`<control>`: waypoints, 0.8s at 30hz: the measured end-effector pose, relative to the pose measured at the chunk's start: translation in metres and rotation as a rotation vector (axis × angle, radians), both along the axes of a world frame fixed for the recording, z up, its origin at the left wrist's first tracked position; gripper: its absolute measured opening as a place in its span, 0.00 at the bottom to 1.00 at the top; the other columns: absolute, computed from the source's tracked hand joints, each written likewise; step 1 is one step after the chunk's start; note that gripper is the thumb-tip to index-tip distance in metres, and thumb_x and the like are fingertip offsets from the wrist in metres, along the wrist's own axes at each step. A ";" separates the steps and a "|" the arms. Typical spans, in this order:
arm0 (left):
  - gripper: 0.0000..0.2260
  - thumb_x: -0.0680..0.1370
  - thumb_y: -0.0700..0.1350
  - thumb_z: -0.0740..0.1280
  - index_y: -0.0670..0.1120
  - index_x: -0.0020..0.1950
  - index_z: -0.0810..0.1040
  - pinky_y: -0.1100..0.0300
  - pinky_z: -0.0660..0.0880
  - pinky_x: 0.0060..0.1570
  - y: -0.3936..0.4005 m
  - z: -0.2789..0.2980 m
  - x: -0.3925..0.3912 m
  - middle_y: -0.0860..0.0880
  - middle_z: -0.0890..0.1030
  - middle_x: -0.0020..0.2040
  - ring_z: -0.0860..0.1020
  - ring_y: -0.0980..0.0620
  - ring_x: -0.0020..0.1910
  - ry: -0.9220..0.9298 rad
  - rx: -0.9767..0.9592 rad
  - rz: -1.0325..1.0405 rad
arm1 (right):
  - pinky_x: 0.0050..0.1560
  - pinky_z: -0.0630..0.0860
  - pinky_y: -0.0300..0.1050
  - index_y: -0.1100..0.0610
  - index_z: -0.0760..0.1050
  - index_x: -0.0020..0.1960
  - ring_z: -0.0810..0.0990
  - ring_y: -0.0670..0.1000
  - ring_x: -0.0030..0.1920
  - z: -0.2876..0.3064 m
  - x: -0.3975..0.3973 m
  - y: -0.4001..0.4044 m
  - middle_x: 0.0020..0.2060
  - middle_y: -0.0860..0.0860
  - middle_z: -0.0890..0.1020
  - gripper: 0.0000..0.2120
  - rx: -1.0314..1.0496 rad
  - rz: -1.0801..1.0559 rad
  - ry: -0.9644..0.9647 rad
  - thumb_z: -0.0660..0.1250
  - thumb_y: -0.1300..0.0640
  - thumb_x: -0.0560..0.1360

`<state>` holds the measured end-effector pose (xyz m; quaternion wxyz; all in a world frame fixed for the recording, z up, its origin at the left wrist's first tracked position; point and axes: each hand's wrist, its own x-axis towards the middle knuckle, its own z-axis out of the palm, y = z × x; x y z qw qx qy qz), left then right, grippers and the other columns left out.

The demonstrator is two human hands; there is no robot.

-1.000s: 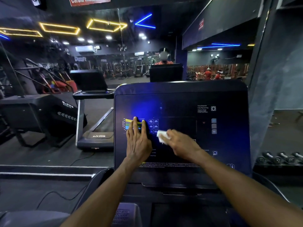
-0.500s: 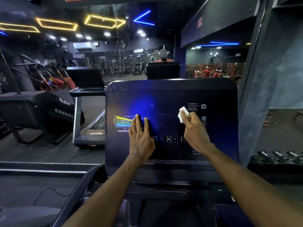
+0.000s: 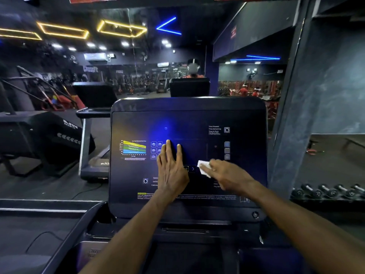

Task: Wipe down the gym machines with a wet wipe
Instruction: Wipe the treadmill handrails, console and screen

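A dark treadmill console [image 3: 243, 115] with a glossy control panel fills the middle of the view. My left hand [image 3: 171, 171] lies flat on the panel, fingers straight, just right of a coloured chart [image 3: 134, 148]. My right hand [image 3: 227, 176] holds a white wet wipe [image 3: 204, 168] against the panel's lower middle, its fingers pinching the wipe. The wipe sticks out past the fingertips toward my left hand, with a small gap between them.
A mirror wall stands behind the console and reflects the gym. A black stair machine [image 3: 43, 139] and another treadmill [image 3: 92, 135] stand at the left. A row of dumbbells [image 3: 327, 191] lies at the right beside a grey pillar [image 3: 316, 95].
My right hand swept the wipe up to the right side of the panel, then back down and left toward the centre. My left hand stayed flat on the panel.
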<state>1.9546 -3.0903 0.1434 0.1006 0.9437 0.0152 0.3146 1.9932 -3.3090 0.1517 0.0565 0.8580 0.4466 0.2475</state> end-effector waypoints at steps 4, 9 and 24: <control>0.36 0.73 0.45 0.65 0.41 0.79 0.56 0.41 0.53 0.74 -0.008 0.000 0.001 0.35 0.50 0.79 0.50 0.35 0.78 0.000 0.014 -0.024 | 0.38 0.78 0.48 0.62 0.65 0.75 0.73 0.54 0.39 0.028 0.022 -0.015 0.50 0.58 0.72 0.32 0.483 -0.292 -0.039 0.64 0.72 0.71; 0.35 0.73 0.45 0.63 0.40 0.79 0.58 0.41 0.56 0.73 -0.024 0.004 0.003 0.35 0.53 0.79 0.54 0.36 0.77 -0.016 0.014 -0.016 | 0.37 0.80 0.49 0.64 0.67 0.74 0.77 0.54 0.39 -0.008 -0.005 -0.024 0.51 0.57 0.75 0.36 0.130 -0.081 -0.005 0.71 0.68 0.67; 0.33 0.76 0.51 0.63 0.40 0.77 0.60 0.39 0.60 0.71 -0.090 0.006 0.018 0.34 0.53 0.78 0.54 0.35 0.76 -0.026 0.167 -0.162 | 0.32 0.79 0.53 0.61 0.67 0.73 0.74 0.55 0.35 0.002 0.006 -0.094 0.46 0.56 0.72 0.32 0.309 -0.268 -0.091 0.65 0.70 0.69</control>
